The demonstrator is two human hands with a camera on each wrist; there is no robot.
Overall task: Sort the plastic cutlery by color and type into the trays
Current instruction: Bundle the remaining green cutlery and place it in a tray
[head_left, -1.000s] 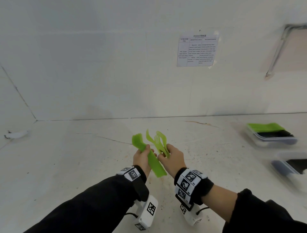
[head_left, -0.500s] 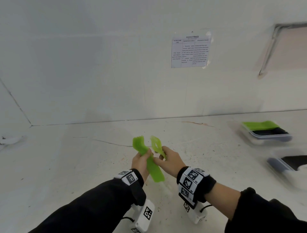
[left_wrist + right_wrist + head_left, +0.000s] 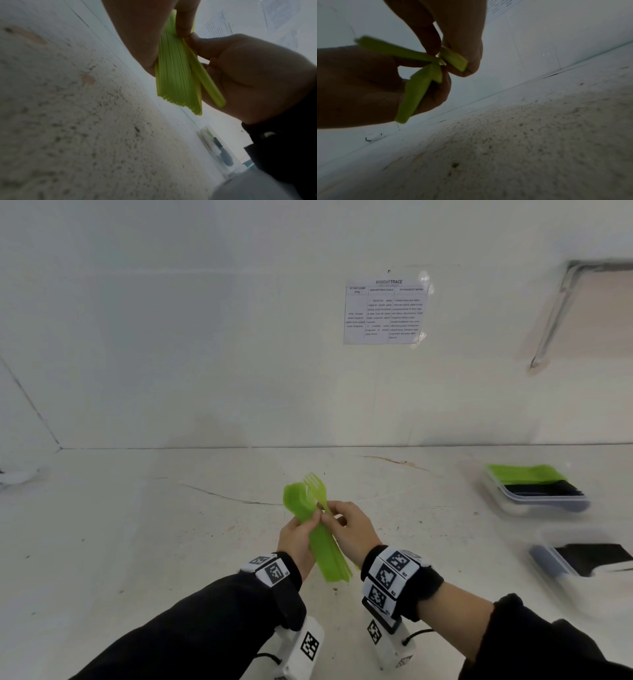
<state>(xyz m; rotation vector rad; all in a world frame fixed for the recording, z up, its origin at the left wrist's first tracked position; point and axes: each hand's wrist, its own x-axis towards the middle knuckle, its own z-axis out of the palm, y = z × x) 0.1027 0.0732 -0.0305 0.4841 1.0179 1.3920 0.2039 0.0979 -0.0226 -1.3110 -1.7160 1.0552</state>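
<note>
My left hand (image 3: 301,537) grips a thick stack of green plastic cutlery (image 3: 327,553), handles fanned down toward my wrist; the same green stack (image 3: 178,75) shows ridged edges in the left wrist view. My right hand (image 3: 346,529) pinches a green fork (image 3: 317,491) by its neck, laid against the top of the stack, tines up. In the right wrist view the right hand (image 3: 441,59) holds green handles (image 3: 416,92) that cross between its fingertips. Both hands hover above the white table (image 3: 137,542).
At the right stand two clear trays: the far tray (image 3: 537,491) holds green and black cutlery, the near tray (image 3: 579,563) holds black pieces and is blurred. A printed sheet (image 3: 385,311) hangs on the wall. A small white object (image 3: 17,475) lies far left.
My hands have come together. The forks, held apart from the stack in my right hand a second ago, now lie against the stack. The view has shifted slightly right.
</note>
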